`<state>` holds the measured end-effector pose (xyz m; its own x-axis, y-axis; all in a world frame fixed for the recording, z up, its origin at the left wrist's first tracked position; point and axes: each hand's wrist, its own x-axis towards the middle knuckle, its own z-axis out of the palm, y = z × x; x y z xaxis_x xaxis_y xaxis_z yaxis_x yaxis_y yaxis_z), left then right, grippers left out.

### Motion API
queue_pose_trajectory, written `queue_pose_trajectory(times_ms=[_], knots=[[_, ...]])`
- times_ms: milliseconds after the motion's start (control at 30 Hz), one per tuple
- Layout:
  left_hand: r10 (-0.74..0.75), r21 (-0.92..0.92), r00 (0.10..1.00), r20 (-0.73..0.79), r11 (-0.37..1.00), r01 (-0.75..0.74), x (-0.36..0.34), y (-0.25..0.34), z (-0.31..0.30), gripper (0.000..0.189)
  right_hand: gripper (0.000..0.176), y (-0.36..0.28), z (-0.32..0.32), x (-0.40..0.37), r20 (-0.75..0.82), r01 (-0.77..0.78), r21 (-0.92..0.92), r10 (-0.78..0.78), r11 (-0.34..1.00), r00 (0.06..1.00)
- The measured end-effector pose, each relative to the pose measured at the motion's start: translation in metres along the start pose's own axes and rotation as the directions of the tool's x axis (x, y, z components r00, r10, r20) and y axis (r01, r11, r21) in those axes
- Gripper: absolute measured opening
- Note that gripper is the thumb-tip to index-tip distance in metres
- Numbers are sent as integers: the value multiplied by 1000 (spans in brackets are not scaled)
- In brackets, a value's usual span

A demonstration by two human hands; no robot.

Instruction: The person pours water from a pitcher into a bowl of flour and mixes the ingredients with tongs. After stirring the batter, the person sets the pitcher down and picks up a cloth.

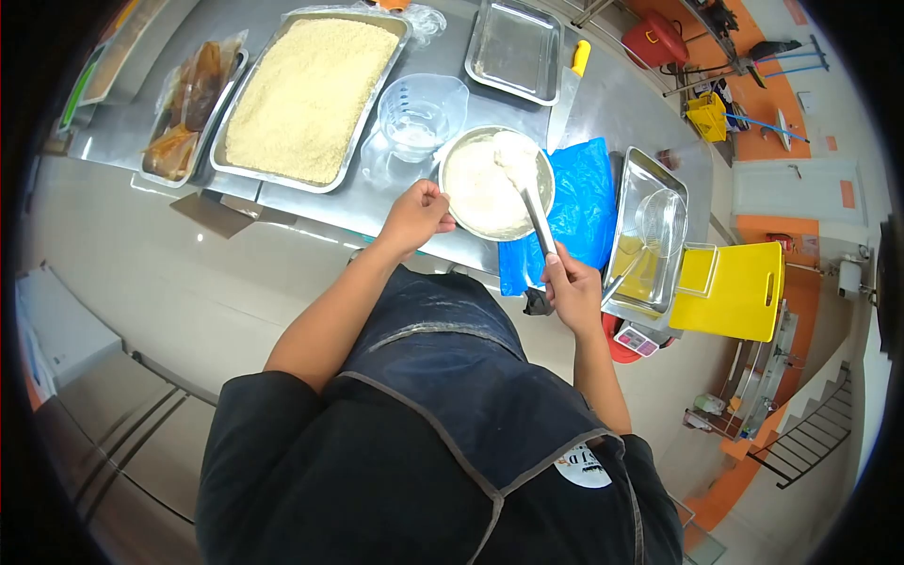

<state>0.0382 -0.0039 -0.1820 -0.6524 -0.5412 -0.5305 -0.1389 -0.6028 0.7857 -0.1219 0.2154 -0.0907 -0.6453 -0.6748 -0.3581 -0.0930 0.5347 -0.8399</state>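
A round metal bowl [497,229] of thick cream-coloured batter stands near the table's front edge. My right hand [573,287] is closed on the handle of a metal utensil [537,215], whose batter-coated head rests in the bowl's upper right part. At the bowl's left rim, my left hand [415,220] has its fingers curled together; the fingertips touch or nearly touch the rim. Behind the bowl to the left is a clear plastic measuring jug [421,113]. Blue plastic [576,202] lies just right of the bowl.
A large tray of pale crumbs [306,99] and a tray with brown bags [193,108] lie left. An empty metal tray [513,52] and a yellow-handled knife [568,94] are behind. At right are a tray with a whisk [659,221] and a yellow board [734,292].
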Motion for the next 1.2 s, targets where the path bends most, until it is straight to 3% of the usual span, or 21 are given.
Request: queue_pose_trajectory(times_ms=[67, 167, 267, 667, 767, 867, 967, 1200], knots=[[15, -16, 1000, -4, 1000, -15, 2, -2, -2, 19, 35, -5, -2, -5, -73, 52, -118, -61, 992, 996], [7, -32, 1000, 21, 999, -7, 2, -2, -4, 19, 34, 1, -4, -7, -123, 230, -259, -268, 938, 955], [6, -27, 1000, 12, 1000, -6, 2, -3, -3, 19, 37, -11, 1, -12, -101, 263, -424, -334, 867, 937], [30, -40, 999, 13, 999, -30, 2, -6, -3, 18, 55, -32, 5, -8, 18, 161, -662, -199, 732, 980], [16, 5, 1000, 27, 1000, -16, 0, -4, -2, 16, 56, -37, 8, -6, 27, 167, -610, -190, 775, 982], [9, -16, 1000, 29, 1000, -9, 2, -6, -2, 16, 56, -39, 15, 4, 48, 71, -580, -53, 811, 997], [21, 9, 999, 43, 1000, -21, -3, -2, -3, 17, 56, -40, 17, 1, 8, 82, -541, -93, 837, 996], [22, 5, 999, 28, 1000, -22, 0, -6, -4, 17, 56, -45, 14, 9, 69, 34, -628, 12, 778, 998]])
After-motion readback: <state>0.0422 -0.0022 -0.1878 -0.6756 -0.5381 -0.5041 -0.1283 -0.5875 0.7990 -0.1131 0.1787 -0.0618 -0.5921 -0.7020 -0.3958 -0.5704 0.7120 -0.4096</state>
